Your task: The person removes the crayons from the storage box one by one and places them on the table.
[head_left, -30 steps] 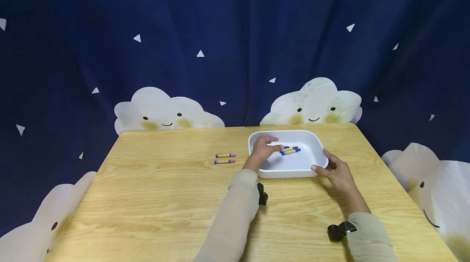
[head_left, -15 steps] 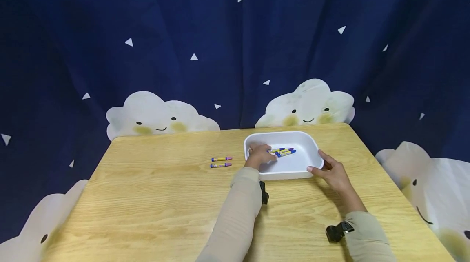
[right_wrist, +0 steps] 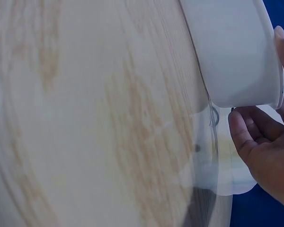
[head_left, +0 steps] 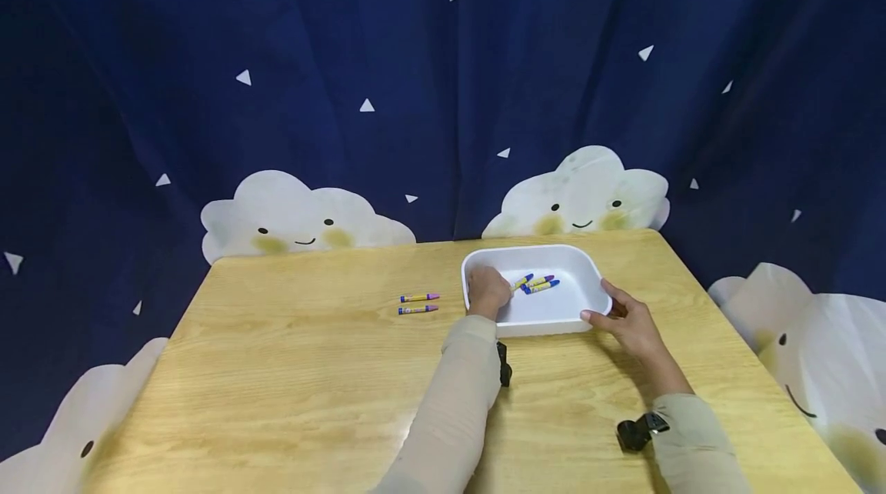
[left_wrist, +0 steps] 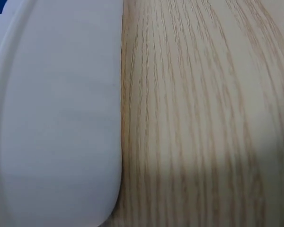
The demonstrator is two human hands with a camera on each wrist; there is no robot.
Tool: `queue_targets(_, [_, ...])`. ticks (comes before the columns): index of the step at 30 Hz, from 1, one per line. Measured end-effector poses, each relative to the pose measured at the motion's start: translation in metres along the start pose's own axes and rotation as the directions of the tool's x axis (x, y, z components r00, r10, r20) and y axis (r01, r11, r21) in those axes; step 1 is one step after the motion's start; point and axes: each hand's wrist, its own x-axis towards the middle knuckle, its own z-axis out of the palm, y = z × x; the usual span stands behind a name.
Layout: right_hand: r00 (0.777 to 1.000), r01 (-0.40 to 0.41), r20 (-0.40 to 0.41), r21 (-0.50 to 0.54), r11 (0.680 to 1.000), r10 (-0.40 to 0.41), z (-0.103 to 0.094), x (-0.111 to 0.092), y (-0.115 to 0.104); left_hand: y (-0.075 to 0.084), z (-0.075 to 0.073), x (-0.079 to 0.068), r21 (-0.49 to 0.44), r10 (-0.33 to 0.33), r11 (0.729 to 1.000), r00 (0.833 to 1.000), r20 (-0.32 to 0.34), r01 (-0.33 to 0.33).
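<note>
A white plastic tray [head_left: 547,327] stands near the table's far edge. My left hand [head_left: 488,290] reaches down into its left part, knuckles up and fingertips hidden. Its curled fingers appear to pinch the near end of a tilted yellow crayon [head_left: 523,281] with a blue tip. Beside that crayon, two more lie on the tray floor: a purple-tipped crayon [head_left: 542,282] and a blue-tipped crayon [head_left: 543,288]. My right hand [head_left: 635,328] grips the tray's right end, thumb at the front corner and fingers around the side. The left wrist view shows only the tray's outer wall [left_wrist: 61,109] and tabletop.
Left of the tray, two pink-tipped crayons lie parallel on the wooden table [head_left: 291,371], an upper crayon [head_left: 418,298] and a lower crayon [head_left: 418,310]. A dark blue curtain [head_left: 415,40] with cloud shapes hangs behind and around the table.
My left hand has lowered into the tray's left part and curled its fingers. The nearest crayon has turned to a steeper slant. My right hand keeps its hold on the tray.
</note>
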Motion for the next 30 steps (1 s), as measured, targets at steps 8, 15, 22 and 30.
queue_targets(8, [1.0,-0.009,0.014,0.007,1.0,0.009,0.0,0.001,0.001,-0.003,-0.005,-0.001,-0.08,0.04,0.996,0.998,0.039,-0.037])
queue_targets(15, [1.0,-0.02,0.012,-0.009,1.0,0.02,-0.001,0.0,-0.002,-0.003,-0.018,-0.006,-0.206,0.185,0.963,0.982,0.034,-0.175])
queue_targets(22, [0.999,-0.029,0.022,-0.018,0.999,0.03,-0.002,0.002,-0.007,0.0,-0.03,-0.012,-0.251,0.241,0.941,0.97,0.031,-0.226])
queue_targets(30, [0.999,-0.023,0.025,-0.023,0.999,0.024,0.0,0.0,-0.004,-0.009,-0.036,-0.03,-0.255,0.339,0.91,0.941,0.006,-0.326])
